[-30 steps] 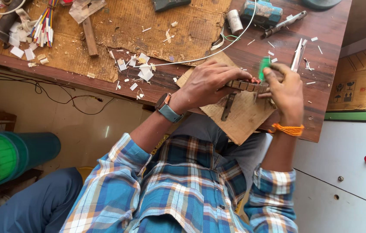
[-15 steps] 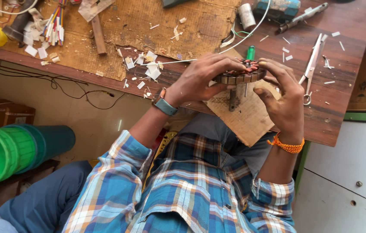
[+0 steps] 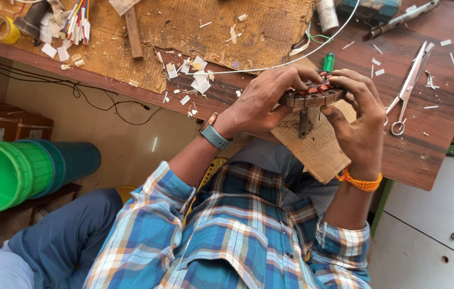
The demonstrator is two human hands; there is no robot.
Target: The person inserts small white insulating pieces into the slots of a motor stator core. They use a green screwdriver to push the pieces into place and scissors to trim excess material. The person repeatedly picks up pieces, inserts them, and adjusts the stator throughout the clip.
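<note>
Gripping a round copper-wound stator (image 3: 312,96) at upper centre, left hand (image 3: 261,104) and right hand (image 3: 358,120) clamp fingers around its rim, steadying it over the cardboard scrap (image 3: 315,152) on the worktop (image 3: 435,134).

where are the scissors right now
In the head view the scissors lie on the dark wooden table at the right, just beyond the right hand, which with the left hand grips the round motor stator.
</note>
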